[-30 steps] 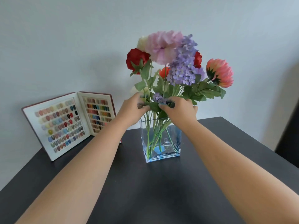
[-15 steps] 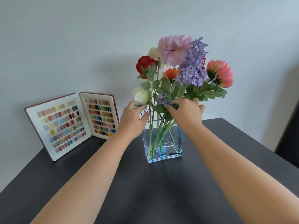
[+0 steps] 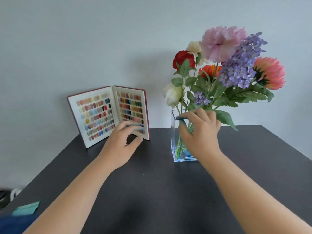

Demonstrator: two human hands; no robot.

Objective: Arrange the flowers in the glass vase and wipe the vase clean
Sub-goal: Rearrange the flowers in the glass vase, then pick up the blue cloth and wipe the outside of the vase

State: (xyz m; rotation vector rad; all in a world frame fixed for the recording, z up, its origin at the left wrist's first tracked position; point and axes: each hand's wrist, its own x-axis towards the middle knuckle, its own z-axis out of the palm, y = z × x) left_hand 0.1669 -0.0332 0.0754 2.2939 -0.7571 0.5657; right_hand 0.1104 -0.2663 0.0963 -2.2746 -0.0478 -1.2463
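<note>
A: Vase (image 3: 173, 132) position?
B: Upright on bench (image 3: 152, 191), flowers (image 3: 224, 65) in it. Right hand (image 3: 200, 132) curled around the rim and stems.
A: Left hand (image 3: 123, 142)?
B: Loosely open, blurred, holding nothing, in front of the swatch book (image 3: 101, 115). Teal cloth (image 3: 26, 208) at bench's near-left edge.

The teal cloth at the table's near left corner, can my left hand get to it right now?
Probably yes: the left hand is open and holds nothing, and only bare table lies between it and the cloth.
</note>
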